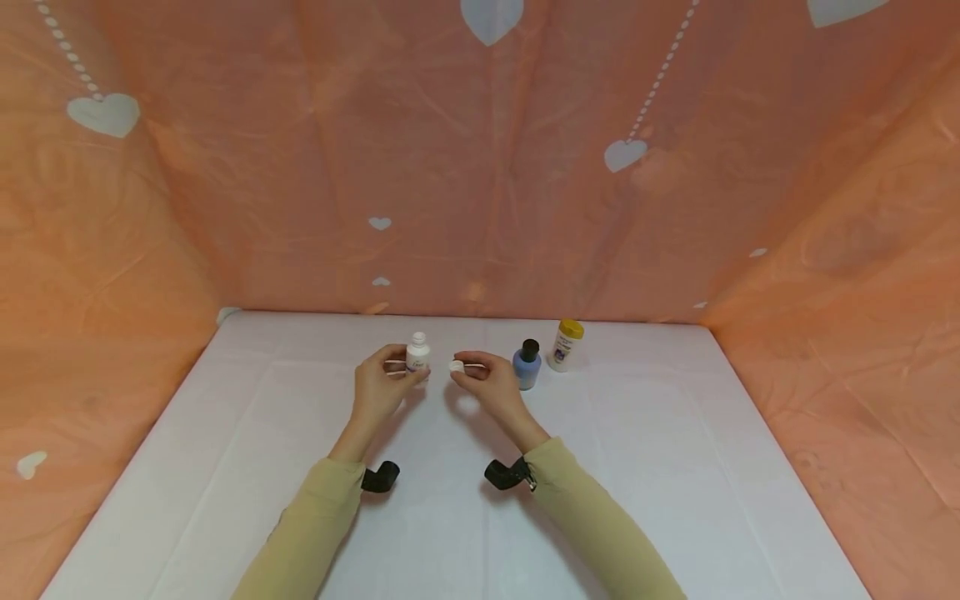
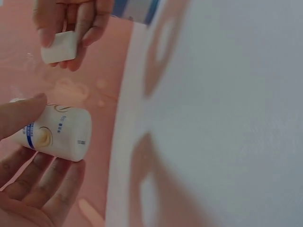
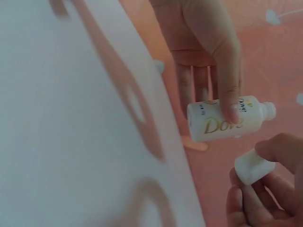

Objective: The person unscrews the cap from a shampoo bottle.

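Hazards. The white bottle (image 1: 417,354) is uncapped, its neck pointing up clear of the left thumb. If the left hand (image 1: 378,390) tips it, any contents could run out past the thumb. Too hard a pinch could force contents up through the neck; too light a pinch could let the bottle slide down between the fingers, since the wrist views show no finger under its base. The cap (image 1: 457,367) is small and offers little wall to hold; a loosened pinch by the right hand (image 1: 492,387) could drop it onto the table (image 1: 480,533). An outward swing of the right knuckles could topple the blue bottle (image 1: 527,371).

Position. The white bottle lies between the left thumb, laid across its label side, and the left fingers, set against the opposite side. These fingers pinch it, with narrow gaps between them; the neck and base project past the thumb at either end. The cap lies at the right fingertips, pinched between thumb and fingers, beside the bottle and apart from its neck. Which way its open end faces cannot be told.

Surroundings. The blue bottle stands just beside the right knuckles; contact cannot be told. The yellow-lidded jar (image 1: 566,346) stands beyond it, farther from the right fingers.
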Tool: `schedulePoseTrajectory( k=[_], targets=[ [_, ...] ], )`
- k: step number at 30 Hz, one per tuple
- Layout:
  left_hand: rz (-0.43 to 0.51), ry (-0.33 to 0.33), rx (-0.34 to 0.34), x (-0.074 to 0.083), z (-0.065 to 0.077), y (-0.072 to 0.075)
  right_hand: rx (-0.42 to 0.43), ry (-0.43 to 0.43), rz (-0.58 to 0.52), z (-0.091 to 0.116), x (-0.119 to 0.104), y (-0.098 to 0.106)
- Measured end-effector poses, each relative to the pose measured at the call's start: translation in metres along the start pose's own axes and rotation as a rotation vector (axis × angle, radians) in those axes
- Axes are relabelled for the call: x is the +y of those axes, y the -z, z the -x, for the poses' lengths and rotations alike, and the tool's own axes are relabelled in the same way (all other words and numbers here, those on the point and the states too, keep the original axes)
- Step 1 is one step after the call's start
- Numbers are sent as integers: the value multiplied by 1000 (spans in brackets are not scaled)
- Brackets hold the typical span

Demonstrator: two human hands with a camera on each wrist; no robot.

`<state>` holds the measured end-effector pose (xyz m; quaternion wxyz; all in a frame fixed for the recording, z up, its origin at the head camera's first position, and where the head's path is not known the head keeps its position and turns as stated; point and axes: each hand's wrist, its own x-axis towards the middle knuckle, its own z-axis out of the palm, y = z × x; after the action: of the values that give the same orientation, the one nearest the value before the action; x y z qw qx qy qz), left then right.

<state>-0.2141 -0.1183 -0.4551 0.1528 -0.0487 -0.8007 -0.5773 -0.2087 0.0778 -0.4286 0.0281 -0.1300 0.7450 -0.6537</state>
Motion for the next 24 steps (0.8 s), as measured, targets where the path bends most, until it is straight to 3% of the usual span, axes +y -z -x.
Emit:
schedulePoseTrajectory(
  k=[5,11,20,24],
  targets=[
    [16,-1,4,-10,-7,-3,-12,15,-10,-15,17,-7],
    [39,5,16,-25,-15,-4,7,85,88,-36,53,-12],
    [58,-7,65,-35,-24,-4,3,175,148,-48,64,-15],
    [50,20,55,-38,-29,-5,-5,139,177,-54,67,-18]
  ],
)
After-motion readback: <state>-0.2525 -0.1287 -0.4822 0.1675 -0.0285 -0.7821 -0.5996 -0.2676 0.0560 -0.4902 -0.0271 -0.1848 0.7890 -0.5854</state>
